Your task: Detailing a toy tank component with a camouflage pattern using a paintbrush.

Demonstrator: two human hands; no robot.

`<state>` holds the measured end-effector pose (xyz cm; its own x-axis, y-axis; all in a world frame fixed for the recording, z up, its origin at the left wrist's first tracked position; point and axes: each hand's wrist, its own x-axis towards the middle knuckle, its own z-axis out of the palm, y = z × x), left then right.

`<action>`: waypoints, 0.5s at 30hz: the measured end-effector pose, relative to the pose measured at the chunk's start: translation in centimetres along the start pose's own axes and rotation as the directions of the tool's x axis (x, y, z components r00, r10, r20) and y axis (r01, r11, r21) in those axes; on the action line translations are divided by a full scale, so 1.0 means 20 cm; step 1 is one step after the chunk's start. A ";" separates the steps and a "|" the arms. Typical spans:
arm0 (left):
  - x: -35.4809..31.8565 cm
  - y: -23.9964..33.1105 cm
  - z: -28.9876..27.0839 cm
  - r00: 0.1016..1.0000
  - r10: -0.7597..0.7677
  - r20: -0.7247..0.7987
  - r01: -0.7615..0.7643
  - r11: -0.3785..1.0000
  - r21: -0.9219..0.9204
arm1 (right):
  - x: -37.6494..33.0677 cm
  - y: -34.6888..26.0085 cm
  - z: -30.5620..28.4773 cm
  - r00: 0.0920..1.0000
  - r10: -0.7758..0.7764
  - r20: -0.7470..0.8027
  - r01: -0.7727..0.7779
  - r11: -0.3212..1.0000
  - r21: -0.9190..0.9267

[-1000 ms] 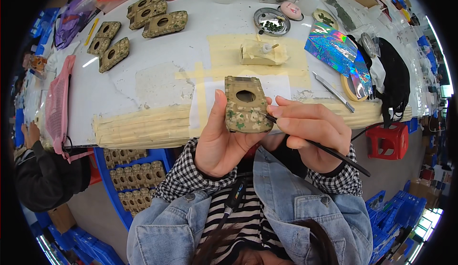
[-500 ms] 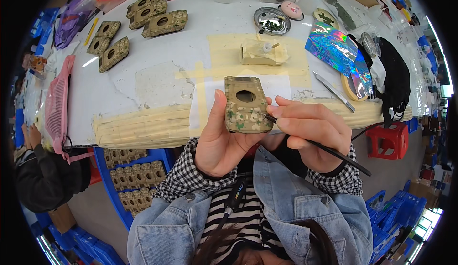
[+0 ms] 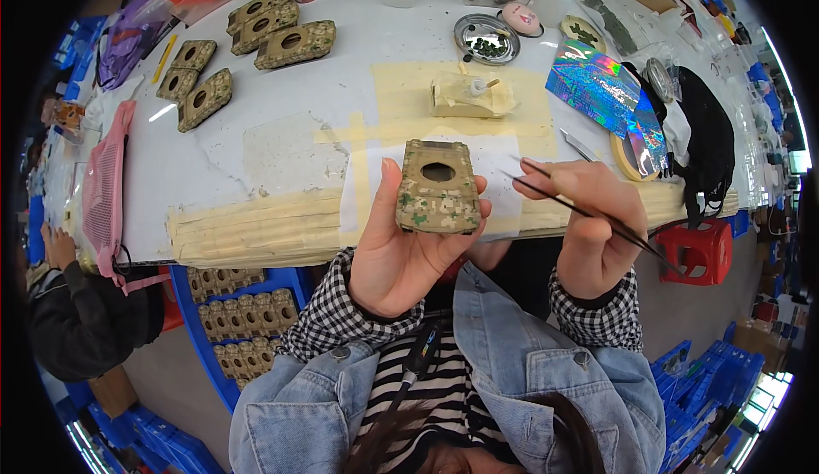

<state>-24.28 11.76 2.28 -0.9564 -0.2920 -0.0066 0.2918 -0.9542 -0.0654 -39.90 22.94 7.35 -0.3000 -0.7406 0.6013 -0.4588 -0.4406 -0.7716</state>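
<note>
My left hand [image 3: 401, 248] grips a flat camouflage-painted model hull [image 3: 437, 186] with an oval hole near its top, held face up over the table's front edge. My right hand [image 3: 593, 218] pinches thin dark tweezers [image 3: 559, 199] whose tips point left, a short way to the right of the hull and not touching it. A pale unpainted turret-like piece [image 3: 472, 97] lies on the tan tape patch [image 3: 401, 90] on the white table just beyond.
Several more camouflage hulls [image 3: 281, 34] lie at the table's far left. A metal dish of small green parts [image 3: 487, 39], holographic sheets [image 3: 597, 86] and a black cloth [image 3: 704, 145] sit to the right. A blue crate of hulls [image 3: 243, 320] and a red stool [image 3: 699, 248] stand below. Another person [image 3: 77, 303] is at left.
My right hand has drawn the tweezers away to the right, off the hull's edge. My left hand has tilted the hull a little and keeps hold of it.
</note>
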 end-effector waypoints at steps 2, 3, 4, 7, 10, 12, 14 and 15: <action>0.00 0.00 0.00 1.000 -0.001 -0.006 0.001 1.000 0.004 | 0.02 0.04 -0.02 1.000 -0.004 -0.022 0.002 0.996 -0.093; 0.00 0.00 0.00 1.000 -0.002 -0.014 0.002 1.000 0.001 | 0.03 0.08 -0.01 0.997 -0.066 -0.041 0.058 0.982 -0.178; 0.00 0.01 0.00 1.000 -0.005 -0.022 0.005 1.000 -0.002 | 0.04 0.10 0.00 0.996 -0.031 -0.085 0.015 0.984 -0.180; 0.00 0.01 0.00 1.000 -0.001 -0.030 0.000 1.000 -0.017 | 0.09 0.14 -0.01 0.991 -0.015 -0.134 -0.029 0.946 -0.322; 0.00 0.01 0.01 1.000 0.017 -0.023 -0.017 1.000 -0.008 | 0.18 0.16 -0.02 0.994 -0.007 -0.106 -0.049 0.855 -0.516; 0.01 0.01 0.03 0.998 0.037 -0.045 -0.039 0.998 -0.041 | 0.22 0.22 -0.02 0.993 -0.085 -0.079 0.015 0.770 -0.638; 0.00 0.01 0.03 0.998 0.040 -0.041 -0.042 0.998 -0.056 | 0.24 0.26 0.00 0.994 -0.097 -0.052 0.032 0.705 -0.708; 0.00 0.02 0.02 0.999 0.031 -0.024 -0.032 0.998 -0.055 | 0.25 0.29 0.00 0.990 -0.129 -0.052 0.054 0.701 -0.711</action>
<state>-24.16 11.35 2.59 -0.9470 -0.3197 -0.0328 0.3213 -0.9393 -0.1201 -44.09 16.72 5.86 -0.2810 -0.6503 0.7058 -0.9326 0.0114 -0.3608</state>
